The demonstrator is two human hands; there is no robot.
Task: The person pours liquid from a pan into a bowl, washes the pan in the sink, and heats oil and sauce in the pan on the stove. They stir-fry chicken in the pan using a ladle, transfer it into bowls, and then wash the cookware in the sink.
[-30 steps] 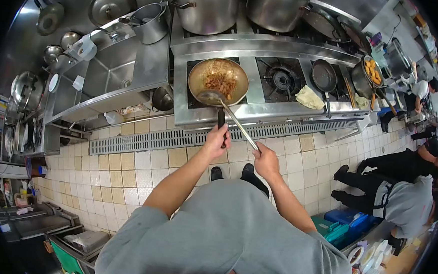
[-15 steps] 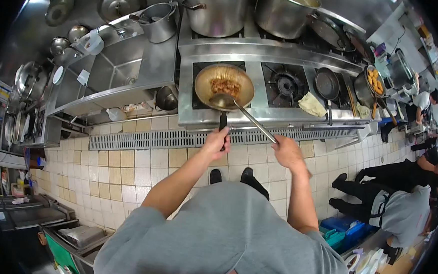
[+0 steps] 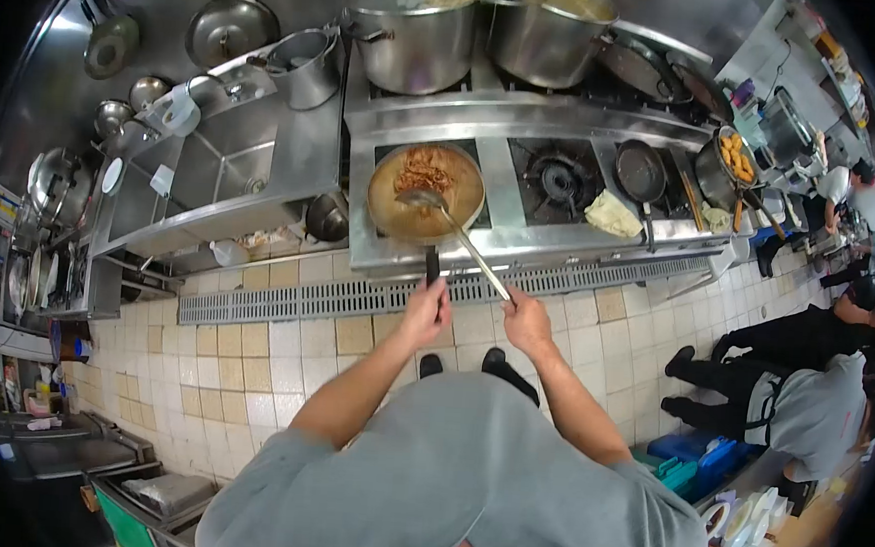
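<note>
My left hand [image 3: 427, 311] is closed around the black handle of a wok [image 3: 381, 210] over the front left burner. Browned pieces of food [image 3: 429, 169] lie bunched toward the far side of the wok. My right hand [image 3: 527, 321] grips the long metal handle of a ladle [image 3: 474, 254]. The ladle's bowl is inside the wok, just on the near side of the food.
A bare burner [image 3: 560, 181] and a crumpled cloth [image 3: 613, 214] are right of the wok, then a small frying pan [image 3: 641, 173] and a pot of yellow-orange pieces [image 3: 733, 159]. Large stockpots [image 3: 416, 47] stand behind. A co-worker [image 3: 805, 406] stands at right.
The food has shifted to the far side of the wok. My right hand has come left and nearer my body with the ladle. My left hand is slightly lower in view.
</note>
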